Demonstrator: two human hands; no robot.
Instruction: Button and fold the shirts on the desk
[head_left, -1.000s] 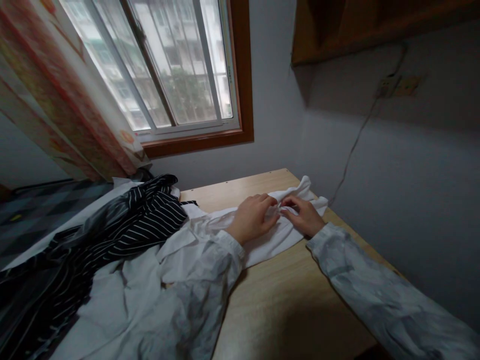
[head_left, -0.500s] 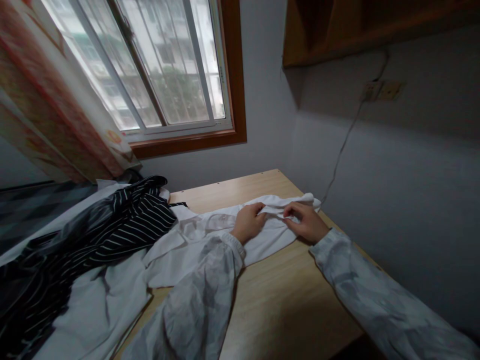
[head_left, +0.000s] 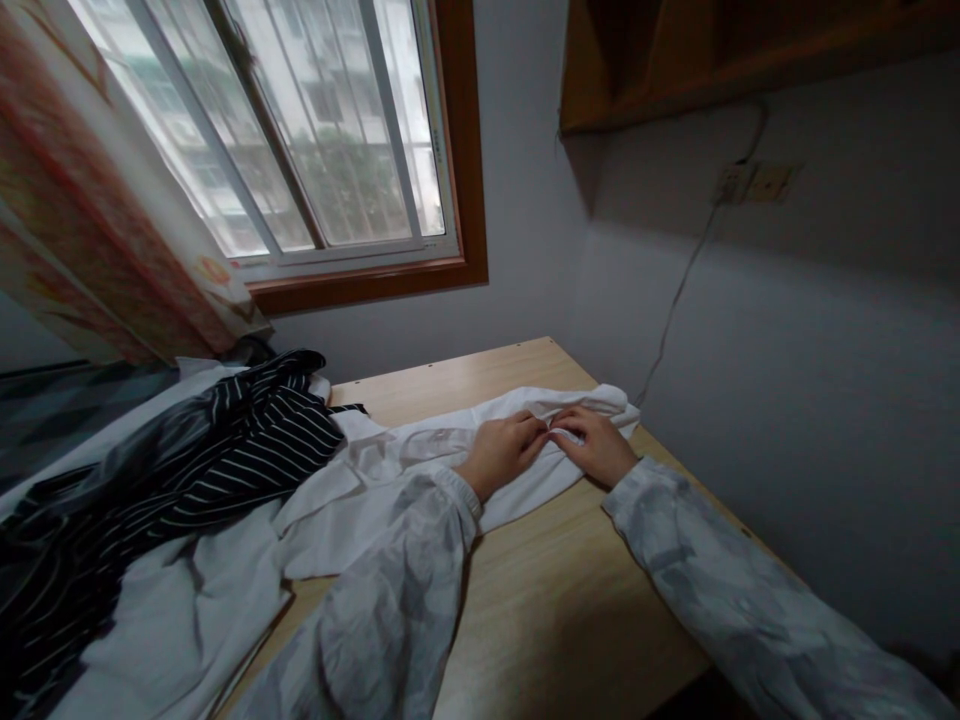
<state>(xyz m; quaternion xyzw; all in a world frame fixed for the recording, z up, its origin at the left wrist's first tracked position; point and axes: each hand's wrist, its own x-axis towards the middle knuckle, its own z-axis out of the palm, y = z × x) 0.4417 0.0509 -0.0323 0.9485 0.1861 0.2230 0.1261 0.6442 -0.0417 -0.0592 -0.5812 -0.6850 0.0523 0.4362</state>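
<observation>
A white shirt [head_left: 420, 450] lies stretched across the wooden table, its collar-like flap toward the left and its far end bunched near the table's right edge. My left hand [head_left: 504, 452] is closed on the cloth, fingertips pinching a fold. Just to its right, my right hand [head_left: 596, 447] pinches the same fold between thumb and fingers. The fingertips of both hands nearly meet. Whatever small detail they grip on the fold is hidden by the fingers.
A black garment with white stripes [head_left: 247, 455] is heaped on the left, beside a pale grey-white cloth [head_left: 187, 600]. The wooden table [head_left: 555, 590] meets the wall at the right, where a cable [head_left: 679, 295] hangs from a socket [head_left: 754, 183]. A wooden shelf [head_left: 675, 90] juts out above.
My right hand has moved left to my left hand, closing the gap between them. My left hand has shifted slightly along the shirt, and the view has turned a little.
</observation>
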